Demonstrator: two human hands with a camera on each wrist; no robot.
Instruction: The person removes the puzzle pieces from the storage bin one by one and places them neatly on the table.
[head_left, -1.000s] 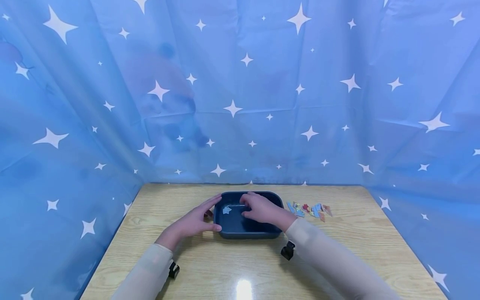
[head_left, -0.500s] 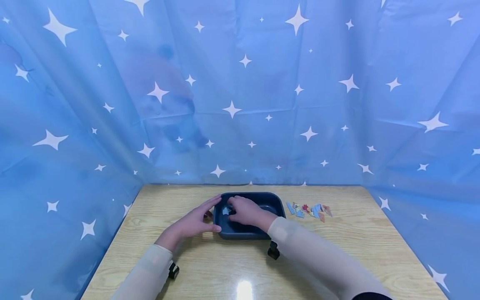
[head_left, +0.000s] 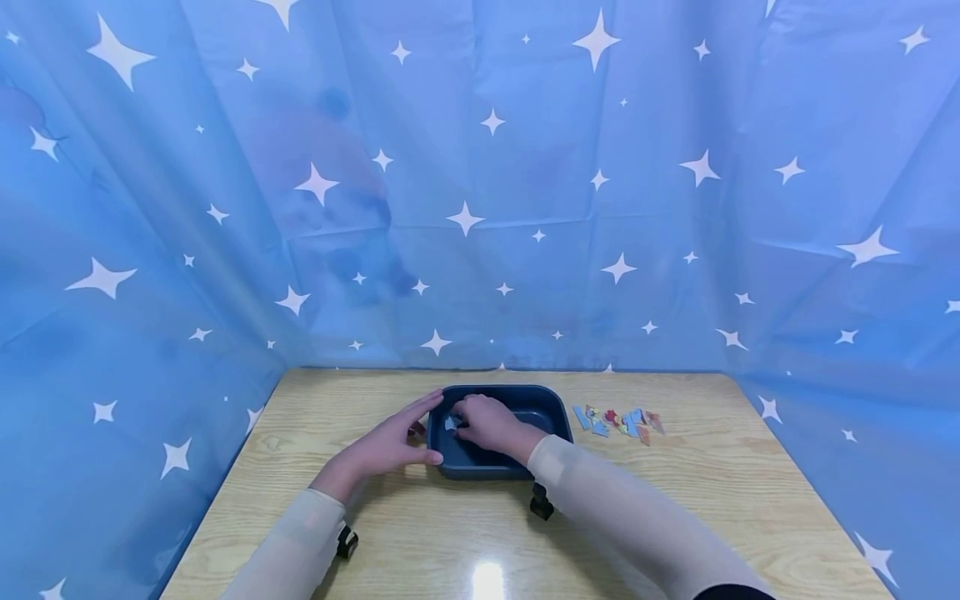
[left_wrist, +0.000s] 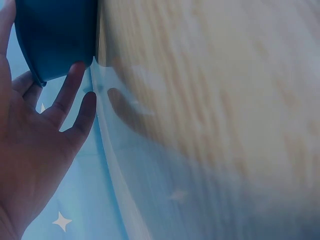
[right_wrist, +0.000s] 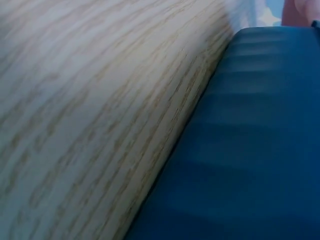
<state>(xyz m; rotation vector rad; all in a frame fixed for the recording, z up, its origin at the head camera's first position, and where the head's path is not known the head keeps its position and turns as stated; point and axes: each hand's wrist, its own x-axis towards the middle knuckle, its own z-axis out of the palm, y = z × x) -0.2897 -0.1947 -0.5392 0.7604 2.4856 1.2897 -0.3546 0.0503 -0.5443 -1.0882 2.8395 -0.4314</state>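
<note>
On the wooden table stands a dark blue rectangular tray [head_left: 491, 472]. My left hand [head_left: 382, 446] is at its left end, thumb at the near corner and index finger at the far corner. In the left wrist view the outstretched fingers [left_wrist: 70, 92] lie against the tray wall. My right hand [head_left: 491, 423] reaches down inside the tray, in its left half, with bent fingers. Right beside those fingers a small pale blue jigsaw piece [head_left: 451, 422] shows on the tray floor. Whether the fingertips pinch a piece is hidden. Only the tray's outer wall [right_wrist: 250, 140] fills the right wrist view.
Several loose jigsaw pieces [head_left: 618, 420], blue, red, yellow and orange, lie on the table [head_left: 442, 533] to the right of the tray. A blue curtain [head_left: 480, 167] with white stars hangs behind and along both sides.
My right hand has moved left within the tray and now partly covers the pale blue piece. My left hand and the tray have stayed nearly in place.
</note>
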